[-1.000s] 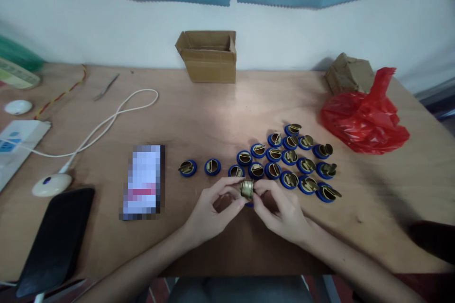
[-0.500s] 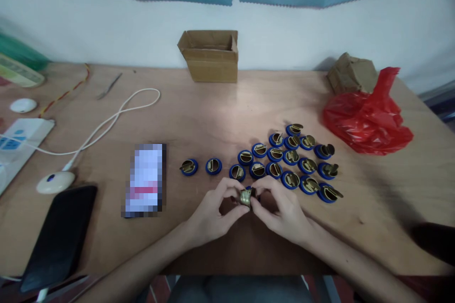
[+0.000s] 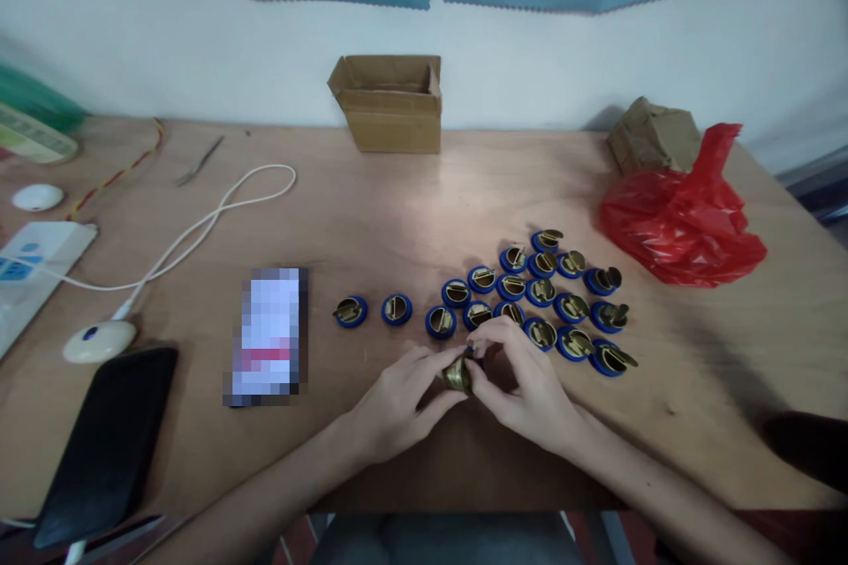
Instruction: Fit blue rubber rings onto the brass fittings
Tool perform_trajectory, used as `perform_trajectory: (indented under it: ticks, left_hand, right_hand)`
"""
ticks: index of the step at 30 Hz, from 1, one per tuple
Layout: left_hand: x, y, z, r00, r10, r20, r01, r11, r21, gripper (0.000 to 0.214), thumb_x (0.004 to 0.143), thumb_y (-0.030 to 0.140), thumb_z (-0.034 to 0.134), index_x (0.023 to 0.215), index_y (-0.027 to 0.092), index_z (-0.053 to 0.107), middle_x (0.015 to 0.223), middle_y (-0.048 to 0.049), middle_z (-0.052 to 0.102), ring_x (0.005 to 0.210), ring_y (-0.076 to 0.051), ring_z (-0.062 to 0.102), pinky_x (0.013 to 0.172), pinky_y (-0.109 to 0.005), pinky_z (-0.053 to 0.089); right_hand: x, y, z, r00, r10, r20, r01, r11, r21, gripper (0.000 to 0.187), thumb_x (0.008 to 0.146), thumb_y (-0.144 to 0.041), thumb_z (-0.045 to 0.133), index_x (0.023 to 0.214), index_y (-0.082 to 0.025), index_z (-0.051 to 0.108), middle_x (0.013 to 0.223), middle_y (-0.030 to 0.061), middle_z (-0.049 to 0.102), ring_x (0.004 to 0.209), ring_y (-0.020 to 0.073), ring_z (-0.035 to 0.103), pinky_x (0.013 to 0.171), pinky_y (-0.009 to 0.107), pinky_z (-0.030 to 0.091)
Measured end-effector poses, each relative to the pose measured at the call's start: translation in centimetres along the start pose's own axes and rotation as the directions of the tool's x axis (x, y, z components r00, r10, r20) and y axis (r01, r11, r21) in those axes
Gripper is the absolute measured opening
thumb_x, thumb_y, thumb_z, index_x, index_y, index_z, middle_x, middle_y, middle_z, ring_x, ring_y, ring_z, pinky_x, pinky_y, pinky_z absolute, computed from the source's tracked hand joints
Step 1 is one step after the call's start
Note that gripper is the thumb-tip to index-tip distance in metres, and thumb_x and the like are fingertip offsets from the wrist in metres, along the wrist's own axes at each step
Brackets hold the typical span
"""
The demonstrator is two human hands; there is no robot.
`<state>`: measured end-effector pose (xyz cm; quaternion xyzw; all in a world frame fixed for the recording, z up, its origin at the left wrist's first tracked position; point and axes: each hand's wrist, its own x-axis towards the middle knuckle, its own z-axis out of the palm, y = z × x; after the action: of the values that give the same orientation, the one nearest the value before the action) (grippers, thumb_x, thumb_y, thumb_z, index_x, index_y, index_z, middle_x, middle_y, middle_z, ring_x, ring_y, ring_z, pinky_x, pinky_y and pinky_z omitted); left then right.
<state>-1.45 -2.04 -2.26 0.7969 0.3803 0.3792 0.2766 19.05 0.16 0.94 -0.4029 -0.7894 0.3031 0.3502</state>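
The person's left grip is pinching the brass-coloured piece between thumb and fingertips, above the near part of the worktop, while the right grip is closing thumb and forefinger on its right edge; the fingers are hiding finer detail. Steady handling probably means the left is bracing the body while the right is working the edge lightly, since something so small and rounded could be slipping. Around them, from the left, a white cable is trailing past a black phone, a pixelated device is lying nearer the hands, and a cardboard box is standing against the wall. Blue-ringed pieces are crowding just beyond the right grip, so a careless knuckle could be nudging them. Farther right, a red bag is sitting well apart, hardly obstructing anything.
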Motion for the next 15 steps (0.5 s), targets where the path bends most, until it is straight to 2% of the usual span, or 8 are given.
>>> perform_trajectory:
  ticks: [5, 15]
  left_hand:
    - [0.2, -0.02, -0.12, 0.994, 0.106, -0.03, -0.102, 0.991, 0.092, 0.045, 0.097, 0.024, 0.059, 0.14, 0.016, 0.048, 0.105, -0.0103, 0.075, 0.085, -0.02, 0.072, 0.078, -0.033, 0.061]
    - [0.34, 0.12, -0.23, 0.991, 0.126, -0.039, -0.121, 0.986, 0.113, 0.044, 0.095, 0.023, 0.061, 0.137, 0.015, 0.049, 0.099, -0.0099, 0.075, 0.08, -0.02, 0.071, 0.073, -0.032, 0.059]
  right_hand:
    - [-0.17, 0.14, -0.32, 0.997, -0.053, 0.064, 0.057, 0.996, -0.073, 0.023, 0.094, -0.011, 0.055, 0.115, -0.021, 0.052, 0.1, 0.0057, 0.063, 0.084, 0.0176, 0.065, 0.072, 0.031, 0.056]
    - [-0.4, -0.11, -0.3, 0.987, -0.158, -0.011, 0.153, 0.965, -0.212, 0.017, 0.094, -0.011, 0.055, 0.109, -0.02, 0.054, 0.092, 0.0052, 0.068, 0.079, 0.017, 0.067, 0.067, 0.029, 0.056]
